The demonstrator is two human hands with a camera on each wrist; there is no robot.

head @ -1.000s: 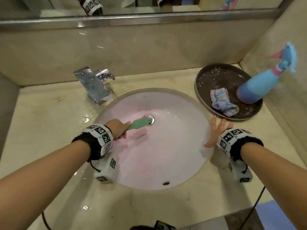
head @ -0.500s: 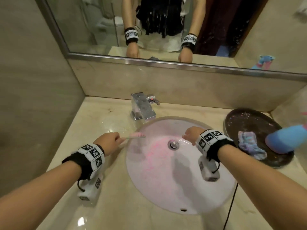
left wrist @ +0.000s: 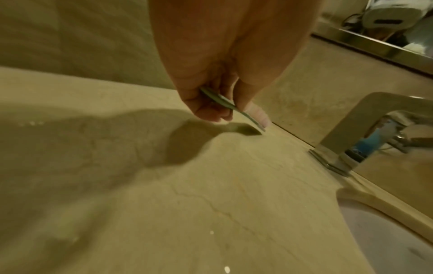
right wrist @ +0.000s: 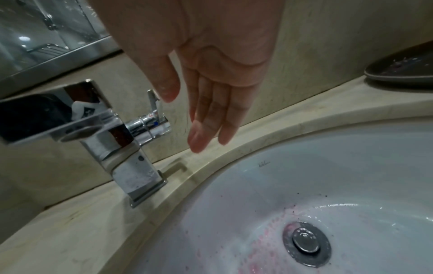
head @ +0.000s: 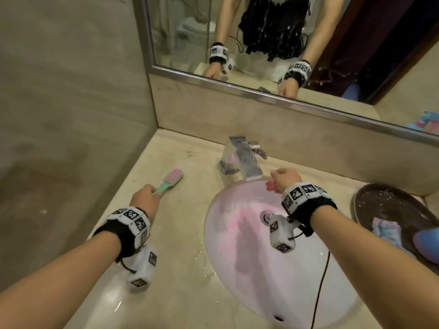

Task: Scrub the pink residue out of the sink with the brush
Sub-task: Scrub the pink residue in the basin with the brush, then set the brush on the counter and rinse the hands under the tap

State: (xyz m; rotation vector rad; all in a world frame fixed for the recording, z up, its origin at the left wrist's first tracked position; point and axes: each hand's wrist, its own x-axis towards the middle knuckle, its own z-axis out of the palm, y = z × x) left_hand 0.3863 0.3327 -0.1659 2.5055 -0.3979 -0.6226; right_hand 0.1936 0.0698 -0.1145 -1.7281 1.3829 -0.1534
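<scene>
The brush (head: 171,180) has a green handle and pink bristles facing up. It is low over the counter left of the sink, and my left hand (head: 147,198) pinches its handle. In the left wrist view, the fingers (left wrist: 211,109) curl round the handle and the brush tip (left wrist: 259,120) meets its shadow on the stone. The white sink (head: 308,269) has pink residue (head: 237,224) left of the drain (head: 267,216). My right hand (head: 285,178) hovers at the back rim beside the faucet (head: 242,160). In the right wrist view, that hand (right wrist: 185,118) is open and holds nothing, close to the faucet lever (right wrist: 152,103).
A dark tray (head: 392,205) at the right holds a folded cloth (head: 384,230) and a blue spray bottle (head: 427,243). A mirror (head: 285,43) runs along the back and a wall (head: 71,115) closes off the left. Water drops lie on the counter (head: 178,269).
My left hand has carried the brush out of the bowl onto the counter at the left. My right hand has left the sink's right rim and moved up beside the faucet.
</scene>
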